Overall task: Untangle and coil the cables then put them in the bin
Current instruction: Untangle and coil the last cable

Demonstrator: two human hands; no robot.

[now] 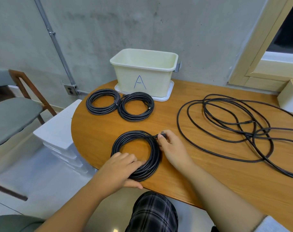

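I saw the left hand (120, 169) resting on the near coil (135, 154), fingers over its near-left turns and thumb under the edge. The right hand (171, 148) pinched the plug (161, 135) at that coil's far right. Two finished coils (119, 106) lay far left, before the bin (143, 72). A loose cable (234, 131) sprawled right on the table (209, 178).
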